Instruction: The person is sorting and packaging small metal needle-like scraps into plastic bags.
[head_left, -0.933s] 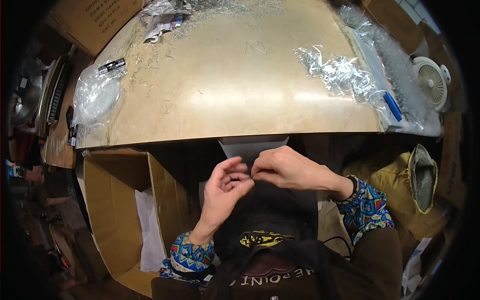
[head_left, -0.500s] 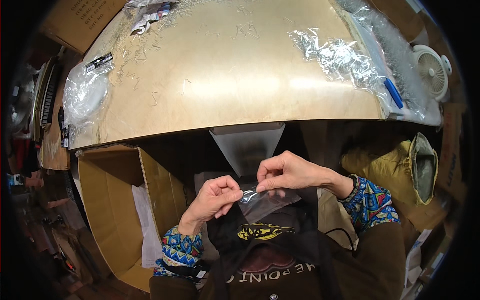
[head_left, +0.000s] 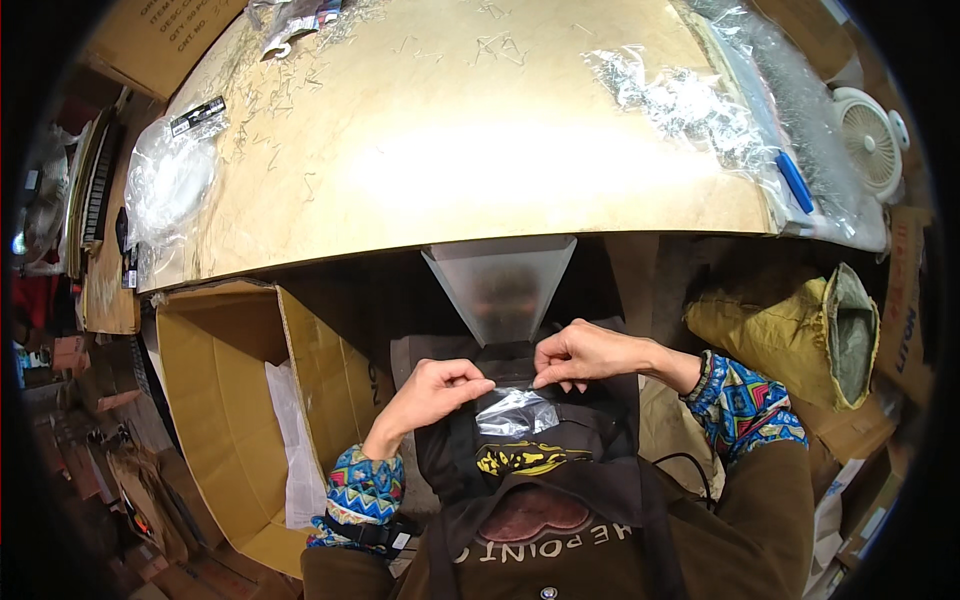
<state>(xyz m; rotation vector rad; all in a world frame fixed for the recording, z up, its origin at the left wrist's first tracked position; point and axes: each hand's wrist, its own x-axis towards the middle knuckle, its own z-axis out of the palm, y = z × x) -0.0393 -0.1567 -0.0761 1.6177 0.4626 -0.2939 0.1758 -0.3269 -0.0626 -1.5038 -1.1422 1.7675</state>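
Note:
A small clear plastic bag [head_left: 516, 413] hangs between my hands in front of the dark apron, its film shiny with glare. My left hand [head_left: 440, 396] pinches one upper corner between thumb and fingers. The opposite upper corner is in a pinch of my right hand [head_left: 578, 356]. Between the fingertips the bag's top edge is stretched and looks dark and see-through; whether its mouth is parted I cannot tell. Just beyond the hands, a grey tapering chute [head_left: 500, 285] slopes down from under the table edge.
Small bent wire pieces [head_left: 265, 95] lie scattered over the wooden table [head_left: 430, 190]. Clear bags [head_left: 690, 110] and a blue pen [head_left: 794, 181] lie at right, near a white fan [head_left: 868, 145]. Below stand a cardboard box [head_left: 225, 420] at left and a yellow sack [head_left: 770, 330] at right.
Both hands have turned the bag so that it hangs down flat between them. The right hand has lowered and shifted slightly right; the left has moved a little right.

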